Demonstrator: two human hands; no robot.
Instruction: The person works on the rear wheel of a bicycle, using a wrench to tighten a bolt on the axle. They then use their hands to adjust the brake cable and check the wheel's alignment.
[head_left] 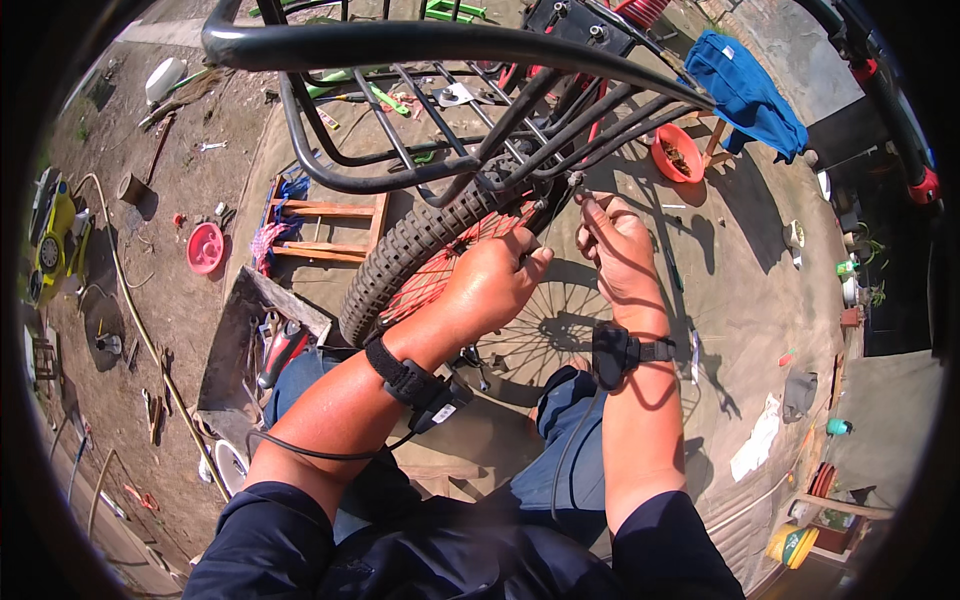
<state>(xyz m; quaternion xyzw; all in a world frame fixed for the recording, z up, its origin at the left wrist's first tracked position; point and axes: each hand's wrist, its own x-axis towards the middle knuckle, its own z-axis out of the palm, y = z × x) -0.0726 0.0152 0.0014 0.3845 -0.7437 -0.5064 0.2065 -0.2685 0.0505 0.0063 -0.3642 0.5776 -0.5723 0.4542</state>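
A bicycle wheel with a knobby tyre [385, 270] and red spokes stands ahead of me, beneath a black tubular rack [410, 170]. My left hand [495, 275] is curled in front of the spokes, fingers bent together; what is between them is hidden. My right hand [615, 245] is closed just right of it, thumb and fingers pinched at a small fitting or thin cable below the rack's tubes, too small to make out. Both wrists wear black strapped devices with wires. The wheel's shadow lies on the ground between my forearms.
A metal tool tray [225, 365] is beside my left knee, a small wooden frame [375, 225] behind it. Pink basins [204, 248] [677, 153], a blue cloth [740, 90], a yellow toy car [50, 240], a long hose and several scattered tools lie around. Pots stand along the right.
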